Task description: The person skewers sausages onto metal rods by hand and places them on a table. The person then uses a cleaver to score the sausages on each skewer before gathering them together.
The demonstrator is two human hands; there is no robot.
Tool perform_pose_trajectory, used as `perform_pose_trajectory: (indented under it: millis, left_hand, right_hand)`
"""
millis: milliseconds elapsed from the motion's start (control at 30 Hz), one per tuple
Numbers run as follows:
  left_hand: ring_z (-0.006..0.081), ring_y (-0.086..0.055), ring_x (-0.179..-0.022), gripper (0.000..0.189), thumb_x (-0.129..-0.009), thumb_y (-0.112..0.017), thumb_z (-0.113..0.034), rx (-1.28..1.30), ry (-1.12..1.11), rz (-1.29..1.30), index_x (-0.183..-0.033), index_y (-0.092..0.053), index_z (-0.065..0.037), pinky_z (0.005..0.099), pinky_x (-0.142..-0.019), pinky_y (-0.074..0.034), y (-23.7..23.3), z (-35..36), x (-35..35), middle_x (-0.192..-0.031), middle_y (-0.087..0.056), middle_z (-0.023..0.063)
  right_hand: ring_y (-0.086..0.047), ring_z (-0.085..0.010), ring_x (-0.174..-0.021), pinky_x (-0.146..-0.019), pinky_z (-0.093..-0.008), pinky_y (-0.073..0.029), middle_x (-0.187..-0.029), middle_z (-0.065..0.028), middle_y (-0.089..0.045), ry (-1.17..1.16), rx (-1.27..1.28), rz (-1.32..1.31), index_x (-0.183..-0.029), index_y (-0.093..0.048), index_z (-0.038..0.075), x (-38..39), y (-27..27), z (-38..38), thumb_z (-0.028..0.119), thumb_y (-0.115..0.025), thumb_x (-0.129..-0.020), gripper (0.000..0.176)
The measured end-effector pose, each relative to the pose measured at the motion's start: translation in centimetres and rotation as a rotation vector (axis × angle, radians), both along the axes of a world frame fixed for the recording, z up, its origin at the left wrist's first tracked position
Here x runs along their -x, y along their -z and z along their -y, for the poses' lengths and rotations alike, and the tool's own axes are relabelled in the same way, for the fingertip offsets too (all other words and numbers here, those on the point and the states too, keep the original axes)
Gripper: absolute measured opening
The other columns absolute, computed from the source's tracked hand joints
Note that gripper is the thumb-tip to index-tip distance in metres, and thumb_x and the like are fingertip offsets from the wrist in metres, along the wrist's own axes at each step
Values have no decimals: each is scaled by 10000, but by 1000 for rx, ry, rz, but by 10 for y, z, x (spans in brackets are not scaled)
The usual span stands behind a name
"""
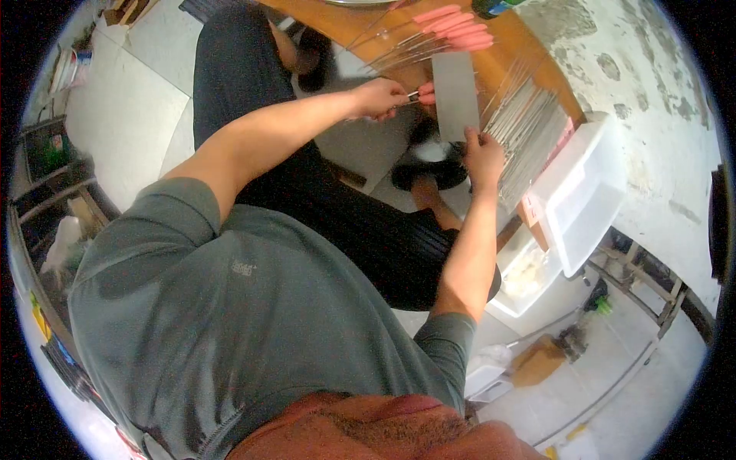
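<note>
My left hand (381, 100) is closed in a pinch around a thin metal rod (412, 97) that has pink pieces at its far end. My right hand (484, 159) grips the lower corner of a flat grey rectangular plate (456, 96), which stands close beside those pink ends. Beyond the plate, on the wooden table, lies a bunch of thin metal rods with pink ends (454, 27), side by side. A thick pile of bare thin metal rods (524, 138) sits just right of my right hand.
The orange-brown wooden table (537, 46) runs along a stained wall (613, 57). A white plastic bin (594, 199) stands at the right, with another white container (529, 276) below it holding pale stuff. My knees and feet are under the work. A brown cardboard piece (540, 360) lies on the floor.
</note>
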State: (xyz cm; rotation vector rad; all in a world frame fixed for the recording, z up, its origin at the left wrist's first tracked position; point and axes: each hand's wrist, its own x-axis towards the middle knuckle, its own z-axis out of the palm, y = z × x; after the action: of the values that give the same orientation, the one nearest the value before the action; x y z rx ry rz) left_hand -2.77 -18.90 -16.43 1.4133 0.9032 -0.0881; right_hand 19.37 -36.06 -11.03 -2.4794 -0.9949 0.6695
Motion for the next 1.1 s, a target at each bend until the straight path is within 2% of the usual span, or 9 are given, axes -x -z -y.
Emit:
perform_pose_trajectory:
  millis: [133,333,533,933,1100]
  left_hand:
    - [132,-583,-592,289,-948,-581,-323,59,-25,33,-912,-649,-44,288,-519,-475,2,2,-2,-746,-649,34]
    - [112,-583,-625,277,-938,-594,-323,16,-32,43,-933,-660,-55,277,-530,-473,7,4,2,-758,-649,11]
    - [112,-573,-627,264,-935,-589,-321,21,-22,39,-965,-682,-75,287,-542,-475,9,4,0,-819,-679,21]
    - [136,-588,-609,263,-894,-585,-280,-142,69,14,-856,-706,-49,326,-557,-484,6,3,-6,-727,-672,34]
    - [149,-593,-604,263,-883,-581,-270,-115,29,24,-819,-702,-45,348,-559,-483,8,3,-7,-703,-660,36]
  right_hand:
    - [-674,-422,-879,-806,-471,-509,-894,-260,-693,14,-37,-9,-944,-711,-42,-1,7,1,408,-650,-878,460]
    - [-668,-430,-864,-794,-470,-508,-881,-266,-686,33,-43,-16,-930,-707,-43,1,10,2,408,-655,-875,458]
    - [-666,-432,-847,-774,-475,-508,-858,-267,-684,12,-41,8,-914,-707,-36,0,10,5,410,-655,-877,451]
    - [-662,-439,-815,-739,-477,-512,-830,-264,-678,-16,-25,73,-882,-701,-27,3,16,5,429,-644,-886,459]
    - [-663,-437,-826,-740,-478,-511,-840,-272,-675,21,-44,29,-905,-702,-21,4,16,3,427,-630,-891,453]
